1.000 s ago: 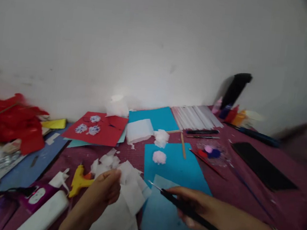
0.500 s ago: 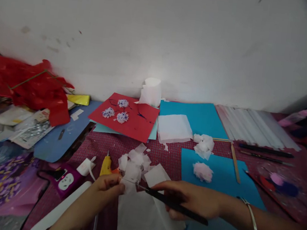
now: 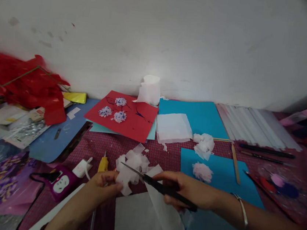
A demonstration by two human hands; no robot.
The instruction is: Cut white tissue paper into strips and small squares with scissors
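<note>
My right hand (image 3: pixel 179 190) is closed on a pair of black-handled scissors (image 3: pixel 159 186), whose tip points left above a heap of white tissue paper pieces (image 3: pixel 137 157). Just left of the blades, my left hand (image 3: pixel 106 187) pinches a small piece of white tissue paper (image 3: pixel 125 181) between thumb and fingers. Below both hands lies a larger white tissue sheet (image 3: pixel 141 220). A yellow glue gun (image 3: pixel 104 164) stands close behind my left hand. Beyond my right hand, a pale pink tissue flower (image 3: pixel 202 171) rests on blue paper (image 3: pixel 220 165).
Red paper (image 3: pixel 138 128) with several white-purple tissue blossoms lies at the back, beside a tissue roll (image 3: pixel 150 89). To the left are a purple power socket box (image 3: pixel 62 186) and a blue board (image 3: pixel 52 148). A wooden stick (image 3: pixel 236 164) and brushes (image 3: pixel 266 158) lie right.
The scissors have risen and turned, their tip now further left and higher, away from the left fingertips. My left hand has shifted slightly left with the tissue piece. The view has shifted a little.
</note>
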